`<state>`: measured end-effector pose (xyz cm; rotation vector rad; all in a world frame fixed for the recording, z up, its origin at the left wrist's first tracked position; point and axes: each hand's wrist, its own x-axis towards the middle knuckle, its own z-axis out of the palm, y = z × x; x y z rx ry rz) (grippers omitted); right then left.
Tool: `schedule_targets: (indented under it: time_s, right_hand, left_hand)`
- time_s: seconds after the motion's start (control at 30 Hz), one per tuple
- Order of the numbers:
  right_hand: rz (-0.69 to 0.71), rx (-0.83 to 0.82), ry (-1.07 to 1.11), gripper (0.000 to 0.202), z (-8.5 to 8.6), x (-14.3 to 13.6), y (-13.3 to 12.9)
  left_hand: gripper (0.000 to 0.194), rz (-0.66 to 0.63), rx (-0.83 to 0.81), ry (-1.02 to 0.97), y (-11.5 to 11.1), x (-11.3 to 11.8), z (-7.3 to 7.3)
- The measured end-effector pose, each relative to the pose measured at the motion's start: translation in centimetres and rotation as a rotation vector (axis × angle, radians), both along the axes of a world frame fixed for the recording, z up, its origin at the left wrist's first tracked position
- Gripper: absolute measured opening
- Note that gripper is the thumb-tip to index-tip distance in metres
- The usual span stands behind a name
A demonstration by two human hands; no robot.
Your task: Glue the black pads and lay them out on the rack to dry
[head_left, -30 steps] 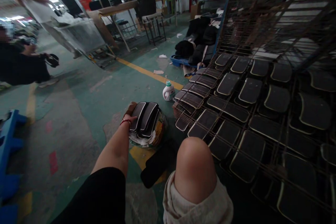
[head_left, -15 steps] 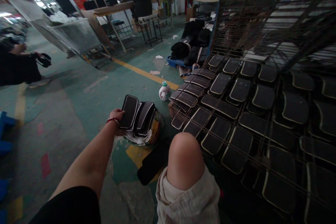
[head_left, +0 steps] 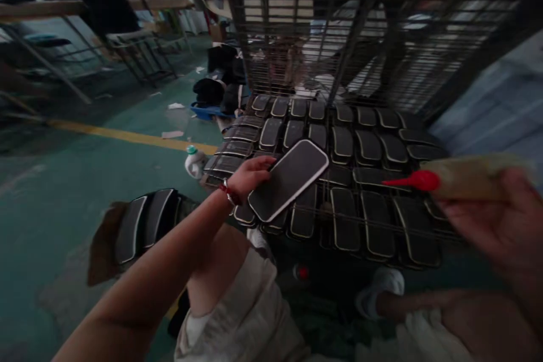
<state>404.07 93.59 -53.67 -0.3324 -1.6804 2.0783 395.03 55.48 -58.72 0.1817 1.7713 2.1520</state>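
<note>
My left hand (head_left: 250, 178) grips a black padded panel (head_left: 291, 181) with a pale edge by its left side, tilted above the wire rack (head_left: 326, 209). Rows of similar dark panels (head_left: 345, 218) lie on that rack, several with yellowish edges. At the right, my right hand (head_left: 500, 220) is closed around a glue bottle (head_left: 470, 178), translucent with yellowish-brown contents. Its red pointed nozzle (head_left: 418, 180) faces left, over the panels and apart from the held one. Motion blurs this hand somewhat.
More black panels (head_left: 146, 223) rest in a pile on the floor at left. A white jug with a green cap (head_left: 195, 162) stands by the rack's left corner. Behind it sits a blue tray (head_left: 206, 112) of dark items. An upright wire grid (head_left: 339, 28) rises behind the rack.
My left hand has lifted a panel from the floor pile and carried it right, over the rack. My right hand has come into view with the glue bottle. The view has turned right.
</note>
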Motion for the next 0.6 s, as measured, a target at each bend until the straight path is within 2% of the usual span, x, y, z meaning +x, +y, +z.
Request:
schedule_targets:
  time_s: [0.1,0.2,0.27,0.37,0.6]
  right_hand:
    - [-0.042,0.048,0.172,0.025,1.9,0.3,1.6]
    - [0.052,0.205,0.303,0.03,3.4,1.0,2.3]
    - [0.124,0.272,0.306,0.03,4.0,1.7,2.4]
    - [0.162,0.332,0.268,0.035,4.2,2.7,2.6]
    - [0.171,0.466,0.185,0.049,3.3,3.6,3.0]
  left_hand:
    - [0.042,-0.295,0.001,-0.021,6.5,0.7,-0.3]
    - [0.042,-0.461,-0.032,-0.074,9.3,1.4,-1.2]
    - [0.04,-0.549,-0.075,-0.106,9.8,1.6,-1.6]
    - [0.038,-0.662,-0.125,-0.136,10.0,1.8,-1.8]
    - [0.035,-0.746,-0.17,-0.113,10.6,2.0,-1.5]
